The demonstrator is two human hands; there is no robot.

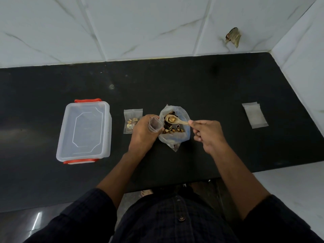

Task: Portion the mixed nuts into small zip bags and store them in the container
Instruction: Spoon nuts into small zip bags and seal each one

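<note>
Black countertop, matte, a few pale specks and smudges. White marble-look wall tiles behind and along the right side, grey veining. Broken patch in the tile near the right corner, brownish and ragged. Glossy pale floor beyond the counter's front edge.

A black desk is stretching across the middle of the view, its dull top carrying a few pale smudges and specks. White tiles with thin grey veins are covering the wall behind it, and a second tiled wall is meeting it at the right corner. A brownish damaged patch is showing on the back wall. Below the desk, a glossy floor is catching a streak of light.
</note>
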